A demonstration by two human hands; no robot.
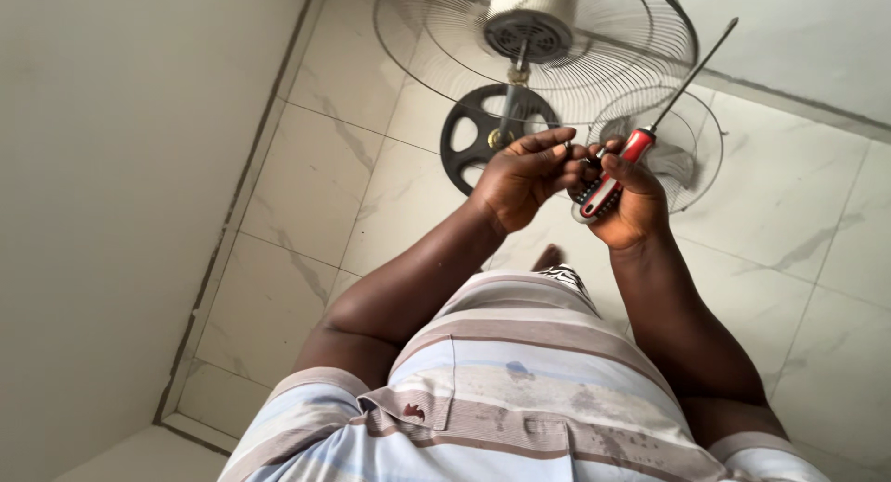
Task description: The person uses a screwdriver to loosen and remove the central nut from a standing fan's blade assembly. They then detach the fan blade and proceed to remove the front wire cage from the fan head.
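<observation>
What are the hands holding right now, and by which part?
The right hand grips a screwdriver by its red and black handle. The left hand pinches something too small to identify.

No packages, labels, signs or screens anywhere in shot. Closest thing: tiny dark red embroidered emblem [413, 412] on striped shirt pocket [419, 396], low in view, well below fan guard [534, 51]. Too small to make out shape.

Short-sleeved polo shirt [520, 389], pale blue, white and brown stripes; small chest emblem; forearms bare.
</observation>
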